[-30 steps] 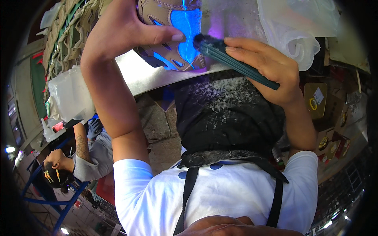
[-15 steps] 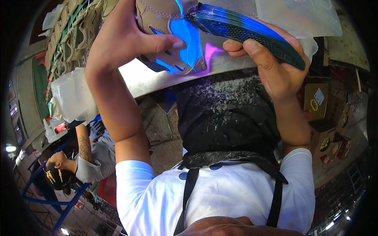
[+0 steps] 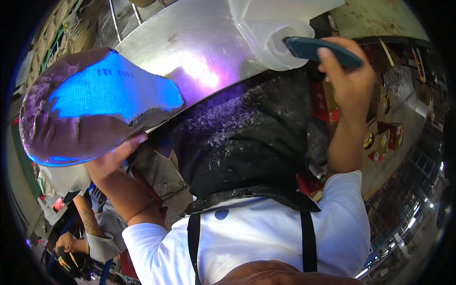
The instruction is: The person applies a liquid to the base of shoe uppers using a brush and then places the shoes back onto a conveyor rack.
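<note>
The left hand is holding the shoe at the left, with its thumb pressing along the near edge; the other fingers are hiding behind the shoe, so how far they are spreading cannot be told. The shoe's underside is facing the camera, its cloth middle glowing blue and the wrinkled brown margin framing it. Its long axis is running roughly left to right, the broad end lying far left and the narrow end pointing right, overlapping the near edge of the metal table. The right hand is staying well apart from the shoe, pinching the teal brush between thumb and fingers. The brush is lying nearly level, its dark tip aiming left and its handle end sitting by the palm. That tip is hanging at the clear tub; whether it is touching the tub cannot be told. From the right hand, the shoe is lying leftward and a little nearer the body, beyond a stretch of bare table, with its narrow end being the closest part. The black apron is showing pale fluff below, and a co-worker is sitting at the lower left.
</note>
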`<state>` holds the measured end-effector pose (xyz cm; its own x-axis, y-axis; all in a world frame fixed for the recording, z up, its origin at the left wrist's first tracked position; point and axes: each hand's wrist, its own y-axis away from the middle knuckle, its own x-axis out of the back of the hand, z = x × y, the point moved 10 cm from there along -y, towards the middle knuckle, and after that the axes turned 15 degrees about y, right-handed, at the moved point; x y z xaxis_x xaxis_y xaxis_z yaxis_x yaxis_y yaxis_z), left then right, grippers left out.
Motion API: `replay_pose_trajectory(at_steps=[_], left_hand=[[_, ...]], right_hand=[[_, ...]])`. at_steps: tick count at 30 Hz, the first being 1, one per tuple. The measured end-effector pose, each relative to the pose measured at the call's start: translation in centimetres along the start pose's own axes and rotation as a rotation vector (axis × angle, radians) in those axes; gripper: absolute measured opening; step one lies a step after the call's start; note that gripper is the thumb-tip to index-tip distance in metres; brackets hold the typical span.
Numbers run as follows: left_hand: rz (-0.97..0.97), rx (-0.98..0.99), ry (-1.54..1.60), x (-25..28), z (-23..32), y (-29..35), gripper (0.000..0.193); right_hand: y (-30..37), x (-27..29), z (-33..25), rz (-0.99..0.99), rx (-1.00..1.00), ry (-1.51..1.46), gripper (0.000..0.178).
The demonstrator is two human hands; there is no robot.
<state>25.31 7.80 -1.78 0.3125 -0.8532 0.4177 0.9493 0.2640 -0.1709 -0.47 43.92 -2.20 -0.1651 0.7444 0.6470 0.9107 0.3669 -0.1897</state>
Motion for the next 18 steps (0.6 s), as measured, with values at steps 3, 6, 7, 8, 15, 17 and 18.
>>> replay_pose_trajectory(at_steps=[3, 6, 7, 8, 15, 17, 18], left_hand=[[0.202, -0.166, 0.021, 0.3, -0.3, 1.6, 0.072], [0.315, -0.127, 0.077, 1.9, -2.2, 3.6, 0.086], [0.339, -0.082, 0.099, 1.9, -2.5, 3.6, 0.088], [0.290, 0.015, 0.013, 1.6, -2.9, 3.4, 0.089], [0.266, 0.068, 0.072, 2.2, -3.0, 1.7, 0.083], [0.316, 0.050, 0.148, 2.9, -3.2, 1.2, 0.094], [0.287, 0.037, 0.108, 2.9, -2.9, 0.6, 0.111]], right_hand=[[0.4, -2.4, 0.2, -0.206, -0.157, -0.044, 0.020], [-0.9, -2.1, 1.4, -0.197, -0.114, -0.216, 0.018], [-1.3, -2.2, 0.5, -0.175, -0.009, -0.221, 0.019], [-1.6, -2.5, 0.1, -0.216, 0.098, -0.169, 0.020], [-2.3, -3.1, 3.5, -0.588, -0.137, -0.280, 0.025], [-2.2, -3.3, 4.4, -0.492, -0.293, -0.456, 0.025], [-1.8, -3.4, 4.7, -0.447, -0.371, -0.542, 0.025]])
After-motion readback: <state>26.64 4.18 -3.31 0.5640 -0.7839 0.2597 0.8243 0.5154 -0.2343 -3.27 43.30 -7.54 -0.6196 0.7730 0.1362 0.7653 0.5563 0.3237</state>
